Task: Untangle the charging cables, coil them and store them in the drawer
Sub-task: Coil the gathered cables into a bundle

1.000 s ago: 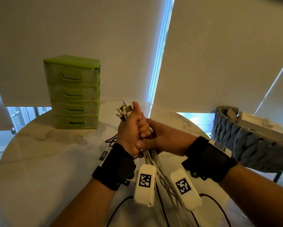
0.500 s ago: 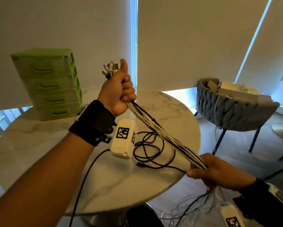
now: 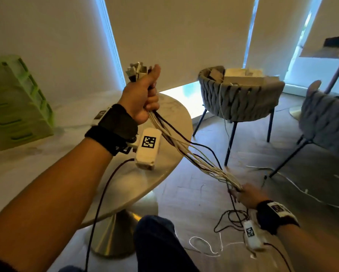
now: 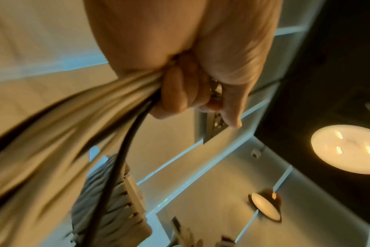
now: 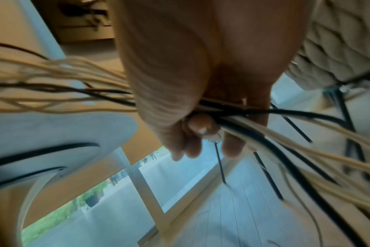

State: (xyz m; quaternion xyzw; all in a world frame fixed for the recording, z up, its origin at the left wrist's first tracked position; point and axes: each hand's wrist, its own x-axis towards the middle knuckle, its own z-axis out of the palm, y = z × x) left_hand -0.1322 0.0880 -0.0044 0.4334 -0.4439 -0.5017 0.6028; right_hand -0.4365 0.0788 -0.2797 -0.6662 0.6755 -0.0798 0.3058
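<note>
A bundle of white and black charging cables [image 3: 192, 152] stretches from upper left down to lower right in the head view. My left hand [image 3: 143, 95] is raised above the table edge and grips the bundle near its plug ends [image 3: 136, 70], which stick out above the fist. My right hand [image 3: 247, 194] is low over the floor, fingers curled round the same bundle [image 5: 232, 113]. Loose cable tails [image 3: 231, 218] hang below it and trail on the floor. The left wrist view shows the cables [image 4: 78, 120] leaving my left hand [image 4: 192, 90]. The green drawer unit [image 3: 17, 101] stands at the table's left.
The round marble table [image 3: 170, 118] is at left on a metal pedestal. Two grey woven chairs [image 3: 241, 99] stand on the wooden floor at right, one holding boxes. More cable lies on the floor [image 3: 206, 246] beside my knee [image 3: 157, 240].
My right hand has slid along the bundle, away from the left hand and down toward the floor, pulling the cables straight. The left hand rose and kept its grip. My view swung right.
</note>
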